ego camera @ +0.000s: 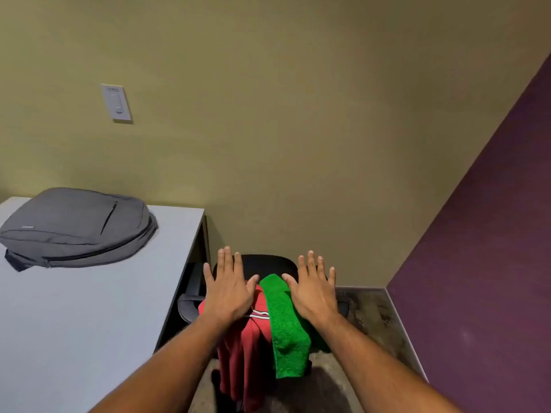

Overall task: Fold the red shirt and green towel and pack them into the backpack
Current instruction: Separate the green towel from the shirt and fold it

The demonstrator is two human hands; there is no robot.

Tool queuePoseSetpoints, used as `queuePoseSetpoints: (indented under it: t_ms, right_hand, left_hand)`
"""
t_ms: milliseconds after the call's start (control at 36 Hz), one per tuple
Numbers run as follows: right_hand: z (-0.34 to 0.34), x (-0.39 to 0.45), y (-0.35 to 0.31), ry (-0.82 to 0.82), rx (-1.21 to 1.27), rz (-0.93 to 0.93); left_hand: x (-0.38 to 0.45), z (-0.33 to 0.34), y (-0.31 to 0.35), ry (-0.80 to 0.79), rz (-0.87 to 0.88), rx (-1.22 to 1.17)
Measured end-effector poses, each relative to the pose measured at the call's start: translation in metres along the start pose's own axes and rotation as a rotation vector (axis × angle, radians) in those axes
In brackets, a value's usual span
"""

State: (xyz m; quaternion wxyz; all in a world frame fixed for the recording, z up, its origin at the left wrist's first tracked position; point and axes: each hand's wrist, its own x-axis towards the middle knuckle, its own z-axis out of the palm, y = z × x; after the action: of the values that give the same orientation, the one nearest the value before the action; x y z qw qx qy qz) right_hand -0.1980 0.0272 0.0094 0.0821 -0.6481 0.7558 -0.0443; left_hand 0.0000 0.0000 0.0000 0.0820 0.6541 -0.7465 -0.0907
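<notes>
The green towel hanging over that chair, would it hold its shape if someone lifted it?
Probably not. The green towel already droops over the chair back, so it looks floppy. Its looped, fuzzy surface suggests easy gripping. It likely weighs little and could slide off if tugged.

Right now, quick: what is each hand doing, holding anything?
Left hand: open, fingers spread, holding nothing, above the red shirt.
Right hand: open, fingers spread, holding nothing, beside the green towel.
</notes>
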Motion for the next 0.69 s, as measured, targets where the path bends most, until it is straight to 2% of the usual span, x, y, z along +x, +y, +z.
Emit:
queuePoseSetpoints:
  t_ms: [222, 333, 472, 694]
  right_hand:
    - [0.018, -0.013, 0.002, -0.023, 0.014, 0.097]
    - [0.027, -0.017, 0.002, -0.053, 0.07, 0.158]
    - [0.037, -0.018, 0.001, 0.002, 0.051, 0.2]
    - [0.041, -0.025, -0.006, 0.05, 0.034, 0.125]
  left_hand:
    - [-0.015, 0.008, 0.004, -0.02, -0.229, -0.044]
    - [-0.018, 0.01, 0.008, -0.094, -0.35, -0.077]
    - [-0.016, 0.013, 0.005, -0.15, -0.354, -0.051]
    - [-0.018, 0.018, 0.005, -0.098, -0.314, -0.036]
